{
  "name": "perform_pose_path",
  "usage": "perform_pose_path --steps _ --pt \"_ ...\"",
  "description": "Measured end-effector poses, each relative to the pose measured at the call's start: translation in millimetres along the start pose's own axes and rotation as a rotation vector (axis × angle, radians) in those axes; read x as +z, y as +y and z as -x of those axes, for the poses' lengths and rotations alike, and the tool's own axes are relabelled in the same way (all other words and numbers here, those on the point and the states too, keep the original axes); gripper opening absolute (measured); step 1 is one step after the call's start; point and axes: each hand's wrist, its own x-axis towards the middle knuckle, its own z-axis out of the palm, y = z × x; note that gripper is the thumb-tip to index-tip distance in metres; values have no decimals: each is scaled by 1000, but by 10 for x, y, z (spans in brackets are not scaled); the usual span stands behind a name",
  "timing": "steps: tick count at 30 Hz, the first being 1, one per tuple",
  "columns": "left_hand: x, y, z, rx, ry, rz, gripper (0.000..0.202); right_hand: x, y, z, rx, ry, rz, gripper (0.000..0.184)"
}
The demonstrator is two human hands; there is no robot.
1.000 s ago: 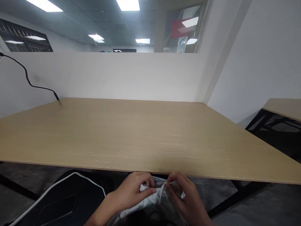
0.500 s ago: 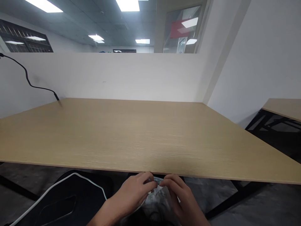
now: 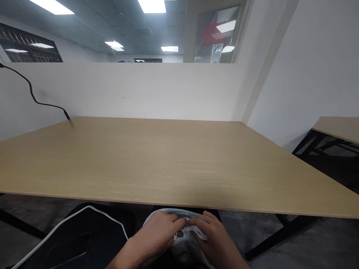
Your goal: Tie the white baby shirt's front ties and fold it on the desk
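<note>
While gathered between both hands, one cloth (image 3: 187, 249), white with a grey print, low in front of the body and just under the near edge of the desk (image 3: 168, 164). Soft, limp and light by the look of it, likely to slump and slide rather than keep a shape; best taken at the bunched fold (image 3: 182, 234) or along the pale upper hem (image 3: 171, 212), not by the loose middle. Left hand (image 3: 157, 233) narrow, curled over the cloth, fingertips (image 3: 183, 222) pinching into the fold. Right hand (image 3: 213, 235) equally narrow, fingers (image 3: 196, 222) bent onto the same bunch, almost meeting the left's. Exact grip partly hidden behind the fingers. Counted: two hands, one cloth, two desks, the second desk (image 3: 338, 127) off to the right; one black cable (image 3: 30, 91) against the partition (image 3: 126, 89); one black pad (image 3: 84, 239) with white piping (image 3: 70, 219) beside the left hand.
</note>
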Motion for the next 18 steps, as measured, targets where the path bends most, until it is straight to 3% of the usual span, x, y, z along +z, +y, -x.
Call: perform_pose_path --steps 3,6,15,18 --pt "-23 3 -6 -45 -37 23 15 11 38 14 24 -7 1 46" --pt "-11 -1 -3 -54 -42 52 15 8 17 9 27 38 -7 39" --pt "82 37 -11 81 178 116 20 -66 -65 22 -100 203 -257 30" --pt "119 27 -7 93 178 210 19 -117 -101 32 -111 209 -325 27"
